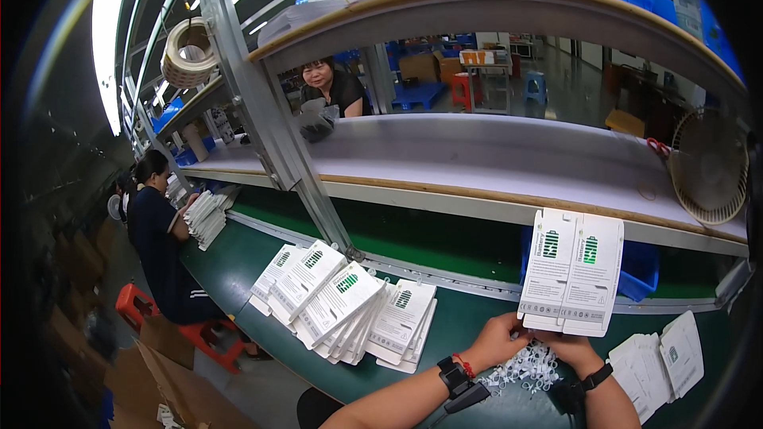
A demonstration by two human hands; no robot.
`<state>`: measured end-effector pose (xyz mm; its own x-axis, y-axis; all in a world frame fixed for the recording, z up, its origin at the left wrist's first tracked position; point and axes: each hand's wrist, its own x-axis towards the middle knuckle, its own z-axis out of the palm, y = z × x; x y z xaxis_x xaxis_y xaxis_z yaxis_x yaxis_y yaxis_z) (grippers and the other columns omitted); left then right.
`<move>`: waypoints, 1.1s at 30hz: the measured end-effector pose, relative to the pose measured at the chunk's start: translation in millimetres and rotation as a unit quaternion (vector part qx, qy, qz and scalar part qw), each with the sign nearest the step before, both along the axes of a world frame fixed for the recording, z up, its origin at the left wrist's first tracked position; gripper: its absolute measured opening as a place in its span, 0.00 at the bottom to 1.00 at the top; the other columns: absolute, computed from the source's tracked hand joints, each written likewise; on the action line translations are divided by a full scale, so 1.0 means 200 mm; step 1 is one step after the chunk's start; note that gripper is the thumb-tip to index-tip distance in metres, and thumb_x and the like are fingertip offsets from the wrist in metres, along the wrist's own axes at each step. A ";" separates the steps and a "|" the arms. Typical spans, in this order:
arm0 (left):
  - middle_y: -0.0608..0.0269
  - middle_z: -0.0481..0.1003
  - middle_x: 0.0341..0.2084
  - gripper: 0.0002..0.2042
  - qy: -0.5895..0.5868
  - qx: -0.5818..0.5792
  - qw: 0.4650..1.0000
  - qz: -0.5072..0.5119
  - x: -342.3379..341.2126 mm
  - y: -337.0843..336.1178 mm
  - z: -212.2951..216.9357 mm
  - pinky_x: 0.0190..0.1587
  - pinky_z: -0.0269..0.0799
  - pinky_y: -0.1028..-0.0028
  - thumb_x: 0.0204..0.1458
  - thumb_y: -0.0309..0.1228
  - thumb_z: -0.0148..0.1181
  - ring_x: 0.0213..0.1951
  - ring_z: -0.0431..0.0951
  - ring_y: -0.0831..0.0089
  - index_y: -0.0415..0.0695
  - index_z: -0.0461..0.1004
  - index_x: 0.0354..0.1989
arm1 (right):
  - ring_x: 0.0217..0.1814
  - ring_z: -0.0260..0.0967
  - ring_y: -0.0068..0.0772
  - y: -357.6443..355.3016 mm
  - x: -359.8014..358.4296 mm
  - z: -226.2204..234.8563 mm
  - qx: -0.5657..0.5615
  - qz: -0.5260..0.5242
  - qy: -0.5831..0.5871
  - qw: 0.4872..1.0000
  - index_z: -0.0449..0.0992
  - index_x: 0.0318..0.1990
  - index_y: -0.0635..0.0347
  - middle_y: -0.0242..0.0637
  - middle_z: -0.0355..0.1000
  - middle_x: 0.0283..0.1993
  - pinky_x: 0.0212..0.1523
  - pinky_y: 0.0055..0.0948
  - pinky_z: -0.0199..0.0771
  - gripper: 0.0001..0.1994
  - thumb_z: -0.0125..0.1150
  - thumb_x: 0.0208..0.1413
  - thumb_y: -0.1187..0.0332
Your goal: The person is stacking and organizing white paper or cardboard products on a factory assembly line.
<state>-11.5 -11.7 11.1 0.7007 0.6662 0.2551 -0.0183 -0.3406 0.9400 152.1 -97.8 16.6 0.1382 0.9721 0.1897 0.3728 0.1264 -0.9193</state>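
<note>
Two flat white battery boxes point(569, 274) with green battery prints stand upright side by side in front of me. My left hand point(502, 342) is closed on their lower left edge, fingers curled inward. My right hand point(574, 351) grips the lower edge from beneath; the boxes hide most of its fingers. Just below both hands lies a pile of small white clear-edged plastic pieces point(526, 369), like hang tabs. Left of my hands, overlapping stacks of flat battery boxes point(338, 302) spread over the green table point(457, 342). More flat boxes point(648, 369) lie by my right forearm.
A blue bin point(638, 270) sits behind the held boxes, under a white shelf point(477, 151). A metal post point(278, 119) rises at the table's back edge. A fan point(710, 165) stands on the shelf's right. One co-worker point(155, 230) sits at left; another person point(343, 94) is beyond the shelf.
</note>
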 end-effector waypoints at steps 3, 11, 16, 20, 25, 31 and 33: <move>0.55 0.74 0.25 0.13 0.008 0.004 1.000 -0.009 -0.01 0.01 0.00 0.33 0.70 0.73 0.42 0.27 0.59 0.26 0.74 0.71 0.36 0.72 0.38 | 0.45 0.68 0.31 -0.01 -0.04 0.07 0.018 0.008 0.062 0.998 0.71 0.47 0.60 0.37 0.71 0.45 0.47 0.29 0.69 0.18 0.65 0.45 0.73; 0.60 0.74 0.24 0.13 -0.034 0.040 0.999 -0.013 0.00 0.01 0.00 0.30 0.68 0.77 0.41 0.25 0.60 0.26 0.71 0.78 0.37 0.72 0.38 | 0.44 0.69 0.29 -0.01 -0.06 0.08 -0.001 0.019 0.147 0.989 0.71 0.46 0.62 0.37 0.71 0.43 0.45 0.27 0.71 0.17 0.61 0.45 0.80; 0.59 0.75 0.27 0.13 -0.015 0.019 1.000 -0.020 -0.02 0.00 0.02 0.33 0.69 0.76 0.42 0.26 0.60 0.28 0.73 0.78 0.37 0.72 0.38 | 0.44 0.69 0.28 -0.01 -0.05 0.05 -0.004 0.024 0.119 0.993 0.69 0.47 0.62 0.36 0.70 0.43 0.45 0.26 0.71 0.18 0.61 0.46 0.79; 0.59 0.75 0.28 0.13 -0.019 0.025 0.999 -0.035 -0.02 0.01 -0.03 0.35 0.70 0.76 0.43 0.25 0.58 0.30 0.73 0.77 0.35 0.72 0.39 | 0.42 0.68 0.26 -0.02 -0.05 0.05 0.007 0.041 0.124 0.991 0.68 0.47 0.62 0.35 0.70 0.41 0.44 0.25 0.70 0.18 0.61 0.46 0.79; 0.59 0.75 0.28 0.12 -0.074 -0.024 0.996 -0.048 -0.01 -0.01 0.01 0.37 0.69 0.76 0.43 0.25 0.56 0.31 0.73 0.77 0.34 0.72 0.38 | 0.40 0.68 0.26 -0.03 -0.06 0.10 0.006 0.018 0.076 0.997 0.70 0.44 0.62 0.34 0.70 0.38 0.43 0.25 0.69 0.15 0.60 0.47 0.79; 0.61 0.76 0.27 0.11 -0.042 -0.003 0.998 -0.037 0.00 0.01 0.01 0.36 0.69 0.77 0.44 0.24 0.58 0.30 0.73 0.79 0.35 0.73 0.38 | 0.42 0.68 0.28 -0.01 -0.05 0.09 0.013 0.012 0.058 0.998 0.71 0.44 0.61 0.35 0.71 0.39 0.44 0.27 0.69 0.12 0.59 0.50 0.75; 0.61 0.76 0.28 0.11 -0.039 -0.004 0.999 -0.037 -0.01 0.01 0.01 0.36 0.70 0.78 0.45 0.25 0.59 0.30 0.73 0.80 0.35 0.73 0.38 | 0.42 0.67 0.28 -0.01 -0.04 0.07 0.012 -0.002 0.043 0.999 0.71 0.45 0.61 0.35 0.71 0.40 0.44 0.27 0.69 0.13 0.59 0.50 0.74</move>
<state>-13.2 -9.2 12.2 0.7267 0.6155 0.3050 -0.1160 -0.3277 0.9376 143.9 -99.1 30.1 0.1590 0.9667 0.2003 0.2931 0.1476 -0.9446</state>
